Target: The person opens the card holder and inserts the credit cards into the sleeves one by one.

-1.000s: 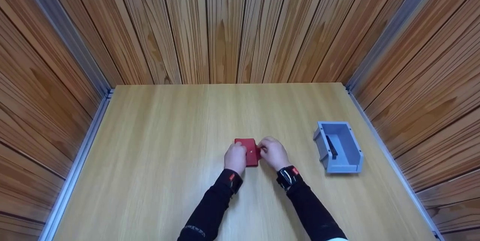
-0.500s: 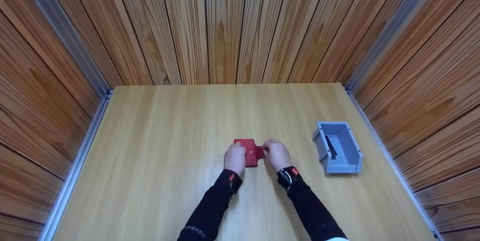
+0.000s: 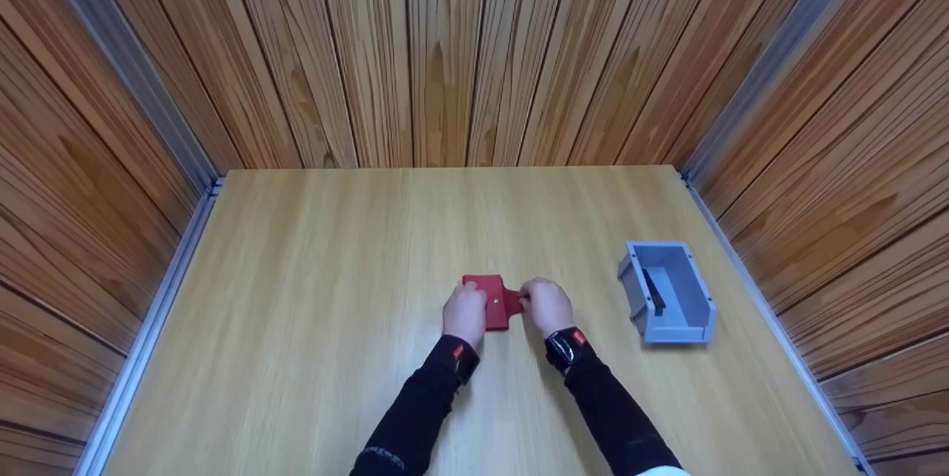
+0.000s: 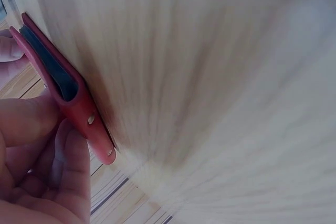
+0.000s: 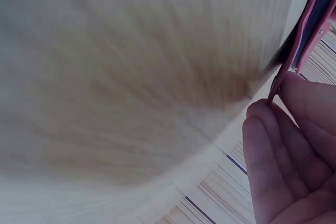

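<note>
A small red wallet [image 3: 494, 302] with a metal snap stud lies near the middle of the table. My left hand [image 3: 465, 313] grips its left side, thumb on top and fingers at the edge in the left wrist view. Dark lining shows between the red covers [image 4: 84, 106] there. On the other side, my right hand [image 3: 547, 307] pinches the wallet's narrow strap [image 3: 513, 302] between thumb and fingers, and the strap extends to the right. The right wrist view shows the strap end [image 5: 276, 85] between those fingertips.
A blue-grey plastic bin [image 3: 700, 291] stands at the right of the table [image 3: 334, 276], with a slim black object [image 3: 654, 292] inside it. Wood-plank walls [image 3: 445, 53] with metal edging enclose the table at the back and sides.
My right hand has shifted slightly to the right with the strap, so more of the strap shows beyond the wallet. My left hand has stayed on the wallet.
</note>
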### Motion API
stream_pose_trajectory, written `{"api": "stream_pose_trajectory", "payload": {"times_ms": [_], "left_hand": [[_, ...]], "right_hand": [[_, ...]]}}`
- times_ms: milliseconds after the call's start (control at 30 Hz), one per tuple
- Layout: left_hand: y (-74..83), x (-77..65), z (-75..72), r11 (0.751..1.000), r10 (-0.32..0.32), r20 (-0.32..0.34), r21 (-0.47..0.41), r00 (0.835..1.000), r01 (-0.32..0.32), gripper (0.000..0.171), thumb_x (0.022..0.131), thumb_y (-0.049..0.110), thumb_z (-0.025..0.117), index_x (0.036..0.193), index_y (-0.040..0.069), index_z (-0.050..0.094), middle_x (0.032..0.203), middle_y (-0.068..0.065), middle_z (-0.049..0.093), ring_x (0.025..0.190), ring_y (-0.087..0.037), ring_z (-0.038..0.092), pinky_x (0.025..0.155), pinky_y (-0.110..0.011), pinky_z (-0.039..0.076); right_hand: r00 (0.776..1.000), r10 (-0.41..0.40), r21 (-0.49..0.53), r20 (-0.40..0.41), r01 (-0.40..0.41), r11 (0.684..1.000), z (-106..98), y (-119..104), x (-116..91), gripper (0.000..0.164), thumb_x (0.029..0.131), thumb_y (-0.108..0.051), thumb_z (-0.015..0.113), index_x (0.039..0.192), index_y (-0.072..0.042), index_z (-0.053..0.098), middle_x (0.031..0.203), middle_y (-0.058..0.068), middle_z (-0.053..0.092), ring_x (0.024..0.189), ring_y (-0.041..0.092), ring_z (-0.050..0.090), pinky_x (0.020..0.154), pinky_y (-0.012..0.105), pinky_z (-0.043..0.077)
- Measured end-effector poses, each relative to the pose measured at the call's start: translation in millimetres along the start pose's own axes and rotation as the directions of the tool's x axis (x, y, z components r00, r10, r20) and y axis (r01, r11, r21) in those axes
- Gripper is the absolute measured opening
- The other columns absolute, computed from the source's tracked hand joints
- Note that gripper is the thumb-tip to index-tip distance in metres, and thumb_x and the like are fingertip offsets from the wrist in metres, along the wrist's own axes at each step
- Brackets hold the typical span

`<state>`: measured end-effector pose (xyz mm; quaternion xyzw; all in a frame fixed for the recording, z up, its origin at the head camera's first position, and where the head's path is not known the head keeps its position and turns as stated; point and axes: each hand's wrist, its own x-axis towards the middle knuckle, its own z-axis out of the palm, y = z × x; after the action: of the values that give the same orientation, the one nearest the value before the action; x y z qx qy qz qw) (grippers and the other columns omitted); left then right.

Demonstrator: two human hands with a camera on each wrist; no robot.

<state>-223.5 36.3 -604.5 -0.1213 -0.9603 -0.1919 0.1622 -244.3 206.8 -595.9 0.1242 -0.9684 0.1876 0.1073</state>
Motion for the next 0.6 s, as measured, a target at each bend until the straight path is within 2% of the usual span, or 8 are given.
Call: {"api": "stream_pose_trajectory", "payload": {"times_ms": [333, 600], "left_hand": [[4.5, -0.7, -3.8, 1.0, -0.011, 0.022, -0.005, 1.0, 0.011, 0.017, 0.084, -0.002, 0.058, 0.076, 0.003, 0.072, 0.078, -0.009, 0.058, 0.074, -0.027, 0.059, 0.061, -0.039, 0.052], [13.0, -1.2, -5.6, 0.998, -0.008, 0.051, 0.06, 0.999, 0.005, 0.007, 0.081, 0.002, 0.066, 0.084, 0.003, 0.073, 0.086, -0.011, 0.058, 0.082, -0.029, 0.059, 0.065, -0.038, 0.053]], "right_hand": [[1.0, -0.002, -0.035, -0.005, 0.002, 0.999, 2, -1, -1, 0.012, 0.075, 0.003, 0.076, 0.07, -0.007, 0.071, 0.072, 0.004, 0.067, 0.07, 0.022, 0.065, 0.064, 0.04, 0.051], [0.999, -0.031, -0.074, -0.02, 0.029, 0.997, 3, 0, 0, 0.013, 0.072, 0.003, 0.078, 0.068, -0.006, 0.07, 0.071, 0.004, 0.067, 0.068, 0.024, 0.065, 0.062, 0.04, 0.05]]}}
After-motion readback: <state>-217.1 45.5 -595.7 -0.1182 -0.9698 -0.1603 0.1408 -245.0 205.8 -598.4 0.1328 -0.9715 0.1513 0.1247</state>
